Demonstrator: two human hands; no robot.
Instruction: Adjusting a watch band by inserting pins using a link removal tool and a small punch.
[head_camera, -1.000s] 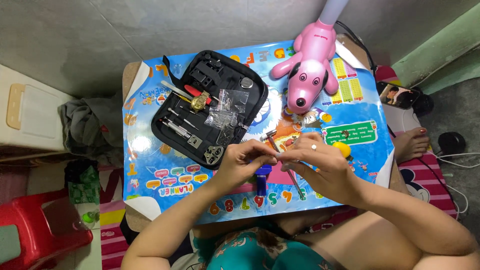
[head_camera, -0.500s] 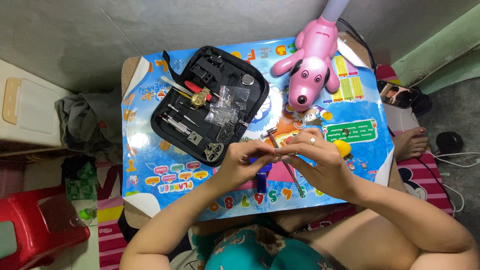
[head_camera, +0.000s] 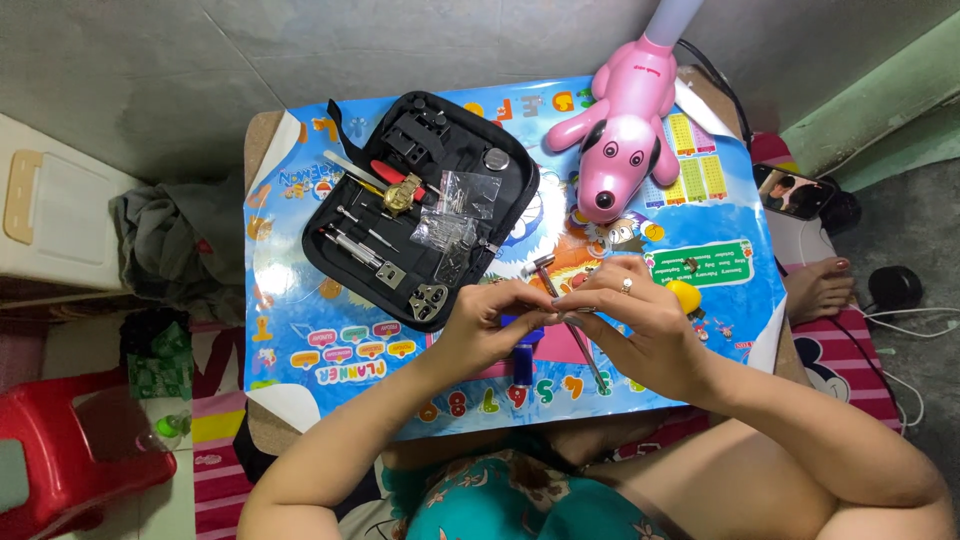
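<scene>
- The person's left hand (head_camera: 487, 322) and right hand (head_camera: 632, 318) meet over the near middle of the tabletop (head_camera: 300, 330), which wears a bright blue picture sheet
- Both sets of fingers are pinched together on something small between them; it is too tiny to make out
- A thin metal tool (head_camera: 583, 348) runs from the right hand's fingers down toward the near edge, clamped in that hand's grip
- A small hammer-like tool (head_camera: 545, 268) lies just beyond the hands, toward the middle of the tabletop
- Right under the hands sits a blue block-shaped holder (head_camera: 523, 362) on a pink patch, close to the near edge
- An open black tool case (head_camera: 420, 205) lies toward the far left, with screwdrivers, clear bags and a gold watch (head_camera: 403, 192) inside
- A pink dog-shaped lamp (head_camera: 625, 135) stands at the far edge, right of the case
- A small yellow object (head_camera: 684, 295) peeks out just beside the right hand, on its right-edge side
- A phone (head_camera: 790, 190) rests off the right edge
</scene>
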